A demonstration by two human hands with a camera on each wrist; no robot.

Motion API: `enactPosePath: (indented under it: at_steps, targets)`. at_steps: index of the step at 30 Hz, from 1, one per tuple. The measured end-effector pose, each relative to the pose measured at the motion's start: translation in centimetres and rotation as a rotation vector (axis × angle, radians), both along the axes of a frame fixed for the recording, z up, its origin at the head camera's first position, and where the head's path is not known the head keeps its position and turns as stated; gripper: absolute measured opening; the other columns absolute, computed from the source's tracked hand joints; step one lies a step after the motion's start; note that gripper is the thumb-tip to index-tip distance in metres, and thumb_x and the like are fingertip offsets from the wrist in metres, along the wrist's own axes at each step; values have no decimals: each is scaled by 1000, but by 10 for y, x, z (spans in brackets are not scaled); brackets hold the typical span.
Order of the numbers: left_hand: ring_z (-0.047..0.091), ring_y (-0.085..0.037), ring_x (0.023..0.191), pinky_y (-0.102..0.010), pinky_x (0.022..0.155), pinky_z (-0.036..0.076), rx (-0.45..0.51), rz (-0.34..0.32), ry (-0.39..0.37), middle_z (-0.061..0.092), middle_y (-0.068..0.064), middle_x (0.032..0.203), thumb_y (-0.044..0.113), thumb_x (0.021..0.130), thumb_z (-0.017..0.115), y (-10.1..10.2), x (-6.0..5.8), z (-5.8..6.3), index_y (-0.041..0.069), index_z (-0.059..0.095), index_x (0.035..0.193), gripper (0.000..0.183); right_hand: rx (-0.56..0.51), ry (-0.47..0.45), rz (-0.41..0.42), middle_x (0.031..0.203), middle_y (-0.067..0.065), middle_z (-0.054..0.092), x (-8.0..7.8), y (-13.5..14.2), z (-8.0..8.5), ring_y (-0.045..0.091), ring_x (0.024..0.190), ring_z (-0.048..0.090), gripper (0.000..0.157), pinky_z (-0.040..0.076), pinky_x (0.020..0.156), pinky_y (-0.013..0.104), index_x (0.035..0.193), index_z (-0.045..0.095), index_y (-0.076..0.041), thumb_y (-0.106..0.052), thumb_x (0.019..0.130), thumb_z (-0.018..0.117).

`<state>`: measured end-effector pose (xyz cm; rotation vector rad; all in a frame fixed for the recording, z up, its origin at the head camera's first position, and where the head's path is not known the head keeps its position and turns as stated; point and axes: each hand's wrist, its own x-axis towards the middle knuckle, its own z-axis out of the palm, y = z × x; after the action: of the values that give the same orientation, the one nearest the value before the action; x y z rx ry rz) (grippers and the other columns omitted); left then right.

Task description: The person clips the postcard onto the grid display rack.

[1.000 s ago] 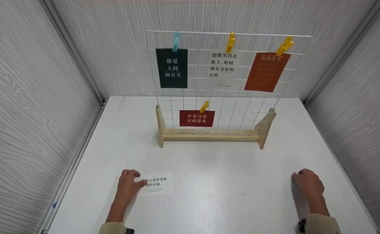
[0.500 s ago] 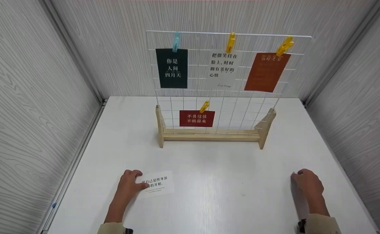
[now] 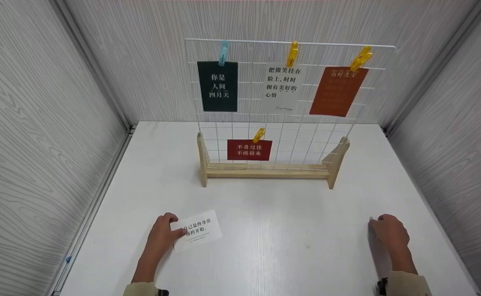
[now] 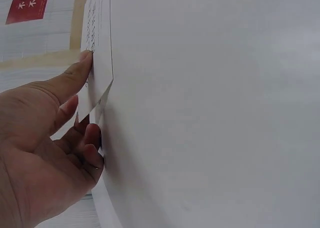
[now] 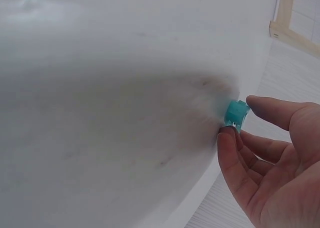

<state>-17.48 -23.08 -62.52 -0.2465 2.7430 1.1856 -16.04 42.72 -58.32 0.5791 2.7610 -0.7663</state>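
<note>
My left hand (image 3: 161, 233) pinches the left end of a white card (image 3: 206, 238) with black Chinese print. In the left wrist view the thumb lies on the printed face of the card (image 4: 103, 63), with fingers curled beneath it, and the card's near edge stands up off the table. At the right side of the table, my right hand (image 3: 391, 232) holds a small teal clip (image 5: 236, 113) between thumb and fingers. The clip sits close over the tabletop in the right wrist view; from the head it is mostly covered by the hand.
A white wire grid (image 3: 250, 92) in a wooden stand (image 3: 265, 173) rises at the back. Clips hold a dark green card (image 3: 220, 102), a white card (image 3: 281, 100), an orange-red card (image 3: 333, 96) and, lower, a small red card (image 3: 240, 157). Wood-grain panels (image 3: 51, 135) enclose the table.
The white card has turned counterclockwise, its right end swinging toward the grid, while my left hand keeps hold of it. My right hand has stayed almost still with the teal clip.
</note>
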Motion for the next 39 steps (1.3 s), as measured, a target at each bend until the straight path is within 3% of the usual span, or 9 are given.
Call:
enactPosePath:
  at_steps: [6, 10, 13, 16, 19, 23, 28, 39]
  targets:
    - [53, -34, 120, -53, 104, 43, 103, 26, -6, 56, -19, 131, 11, 95, 67, 3, 2, 4, 3, 58, 128, 35, -19, 44, 12, 121, 36, 61, -1, -2, -2, 31, 84, 70, 62, 52, 71, 45, 135, 46, 17, -35, 102, 46]
    - [52, -36, 129, -54, 107, 42, 112, 15, 14, 58, -18, 132, 9, 99, 60, 6, 1, 5, 3, 60, 128, 29, -63, 54, 17, 126, 36, 60, -1, -4, -1, 27, 82, 71, 62, 51, 69, 40, 137, 45, 16, -35, 102, 47]
    - [54, -34, 127, -52, 107, 43, 112, 11, 25, 60, -17, 133, 7, 101, 55, 8, 1, 7, 3, 61, 129, 29, -63, 64, 21, 131, 35, 58, -2, -5, 0, 37, 95, 70, 63, 52, 75, 46, 139, 45, 14, -37, 102, 47]
    - [58, -32, 121, -50, 103, 45, 131, 19, 28, 61, -16, 132, 4, 101, 54, 10, 3, 11, 3, 60, 131, 31, -69, 78, 27, 139, 34, 52, -3, -5, -1, 48, 116, 60, 65, 48, 87, 58, 144, 42, 10, -41, 104, 43]
    - [60, -31, 118, -48, 101, 47, 165, 38, 28, 64, -17, 130, 4, 100, 56, 11, 3, 14, 3, 60, 131, 32, -106, 118, 17, 144, 33, 48, -5, -7, -2, 50, 125, 53, 64, 43, 94, 63, 150, 38, 4, -42, 105, 39]
    - [63, -29, 114, -45, 97, 49, 213, 74, 0, 66, -16, 124, 10, 97, 61, 12, 3, 16, 3, 62, 130, 34, -123, 217, -24, 140, 29, 55, -6, -10, -3, 40, 112, 62, 56, 47, 85, 50, 149, 47, -6, -39, 106, 37]
    - [63, -24, 103, -34, 87, 51, 264, 105, -19, 68, -13, 116, 16, 94, 66, 12, 3, 14, 4, 67, 124, 32, -138, 310, -45, 128, 25, 63, -8, -15, 1, 25, 90, 70, 50, 46, 68, 32, 140, 58, -6, -37, 106, 38]
    - [64, -18, 84, -25, 73, 54, 327, 105, 0, 69, -10, 98, 13, 94, 70, 17, 3, 12, 3, 70, 111, 20, -211, 351, -67, 121, 18, 66, -7, -21, 3, 12, 85, 70, 61, 49, 71, 30, 133, 62, -5, -55, 103, 44]
